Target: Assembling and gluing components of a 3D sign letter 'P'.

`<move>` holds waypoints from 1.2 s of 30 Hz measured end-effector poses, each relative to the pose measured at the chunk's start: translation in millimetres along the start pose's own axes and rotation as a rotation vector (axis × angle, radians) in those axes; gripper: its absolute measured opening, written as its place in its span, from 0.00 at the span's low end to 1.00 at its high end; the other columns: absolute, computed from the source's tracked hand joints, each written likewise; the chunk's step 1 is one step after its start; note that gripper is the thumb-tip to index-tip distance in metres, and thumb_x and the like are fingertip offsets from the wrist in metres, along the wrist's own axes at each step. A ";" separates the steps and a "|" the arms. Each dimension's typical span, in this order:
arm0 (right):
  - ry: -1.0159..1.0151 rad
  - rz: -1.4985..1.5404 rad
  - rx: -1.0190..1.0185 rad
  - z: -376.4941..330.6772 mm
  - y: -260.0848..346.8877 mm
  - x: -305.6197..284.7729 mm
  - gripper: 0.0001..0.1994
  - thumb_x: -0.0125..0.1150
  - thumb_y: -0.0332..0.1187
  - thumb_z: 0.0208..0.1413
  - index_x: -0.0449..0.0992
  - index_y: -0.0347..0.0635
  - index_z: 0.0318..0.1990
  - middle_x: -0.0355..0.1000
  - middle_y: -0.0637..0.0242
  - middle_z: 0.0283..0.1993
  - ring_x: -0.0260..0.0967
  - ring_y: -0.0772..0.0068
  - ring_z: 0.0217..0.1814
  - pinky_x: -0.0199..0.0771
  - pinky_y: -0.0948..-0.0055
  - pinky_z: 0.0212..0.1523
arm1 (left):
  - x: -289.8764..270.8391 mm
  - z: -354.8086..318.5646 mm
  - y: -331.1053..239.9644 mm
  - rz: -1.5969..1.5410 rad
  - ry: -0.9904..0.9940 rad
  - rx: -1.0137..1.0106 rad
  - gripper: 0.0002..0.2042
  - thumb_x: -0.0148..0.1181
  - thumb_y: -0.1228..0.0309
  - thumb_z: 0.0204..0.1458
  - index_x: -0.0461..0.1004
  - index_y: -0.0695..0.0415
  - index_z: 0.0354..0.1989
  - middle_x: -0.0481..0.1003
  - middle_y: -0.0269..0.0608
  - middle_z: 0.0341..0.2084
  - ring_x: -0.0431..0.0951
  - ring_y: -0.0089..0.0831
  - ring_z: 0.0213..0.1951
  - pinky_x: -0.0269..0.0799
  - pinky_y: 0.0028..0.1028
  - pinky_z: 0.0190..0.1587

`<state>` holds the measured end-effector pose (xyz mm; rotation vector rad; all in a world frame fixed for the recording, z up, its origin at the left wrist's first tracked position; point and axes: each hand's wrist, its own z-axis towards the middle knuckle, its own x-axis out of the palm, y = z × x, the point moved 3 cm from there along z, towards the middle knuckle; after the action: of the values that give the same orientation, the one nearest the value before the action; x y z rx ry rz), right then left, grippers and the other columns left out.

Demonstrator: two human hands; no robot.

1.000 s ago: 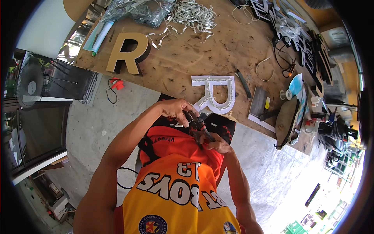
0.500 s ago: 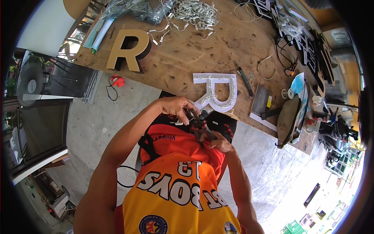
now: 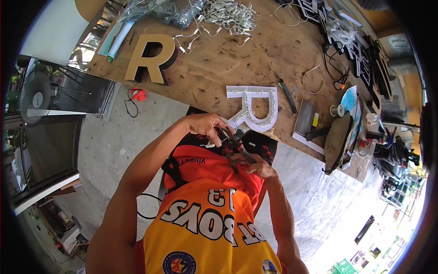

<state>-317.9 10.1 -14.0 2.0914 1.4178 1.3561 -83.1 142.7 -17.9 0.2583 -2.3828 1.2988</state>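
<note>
Above my lap, my right hand [image 3: 260, 168] is wrapped round the handles of dark pliers [image 3: 241, 150]. Those handles are spread apart, and the jaws point up toward my other hand. My left hand [image 3: 206, 127] is closed in a pinch beside the jaws; whatever lies between its fingertips is too small and dark to name. Below its fingers shows a small white piece [image 3: 210, 145] like a light module. Just beyond both hands, a white letter R [image 3: 273, 102], lined inside with small light modules, rests at the near edge of the worktable.
The wooden worktable [image 3: 205, 73] carries a gold letter R [image 3: 137, 55], a heap of white light strings [image 3: 228, 17] and a dark-handled cutter [image 3: 288, 96]. Toward its right are a wire spool [image 3: 336, 110] and a long dark pouch [image 3: 337, 137]. A fan [image 3: 36, 97] stands at left.
The pliers' handles have spread apart in my right hand, whose fingers have loosened. My left hand stays almost in place.
</note>
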 end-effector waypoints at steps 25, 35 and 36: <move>0.051 -0.347 -0.009 5.3 -9.4 -8.0 0.17 0.56 0.30 0.36 0.74 0.36 0.38 0.72 0.60 0.44 0.67 0.65 0.49 0.64 0.71 0.54 | -7.8 -8.1 -0.7 0.058 0.030 -0.039 0.37 0.71 0.85 0.40 0.70 0.63 0.65 0.79 0.44 0.49 0.79 0.22 0.30 0.76 0.23 0.34; 0.049 -0.008 -0.553 -42.2 8.5 -24.5 0.22 0.60 0.36 0.47 0.78 0.33 0.48 0.71 0.47 0.59 0.62 0.46 0.70 0.52 0.50 0.73 | -48.6 -39.5 -105.4 0.553 -0.103 -0.096 0.31 0.68 0.82 0.43 0.72 0.63 0.61 0.81 0.45 0.46 0.82 0.24 0.34 0.78 0.25 0.37; 0.040 0.014 -0.578 -46.3 10.9 -26.0 0.22 0.60 0.36 0.47 0.78 0.33 0.48 0.71 0.47 0.59 0.62 0.46 0.70 0.52 0.50 0.73 | -56.2 -43.2 -120.0 0.624 -0.168 -0.062 0.27 0.67 0.82 0.44 0.74 0.64 0.58 0.81 0.44 0.44 0.82 0.24 0.34 0.78 0.25 0.38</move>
<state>-351.2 -29.1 3.3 1.6989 0.8744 1.5836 20.9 111.1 69.2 -0.4502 -2.7608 1.4951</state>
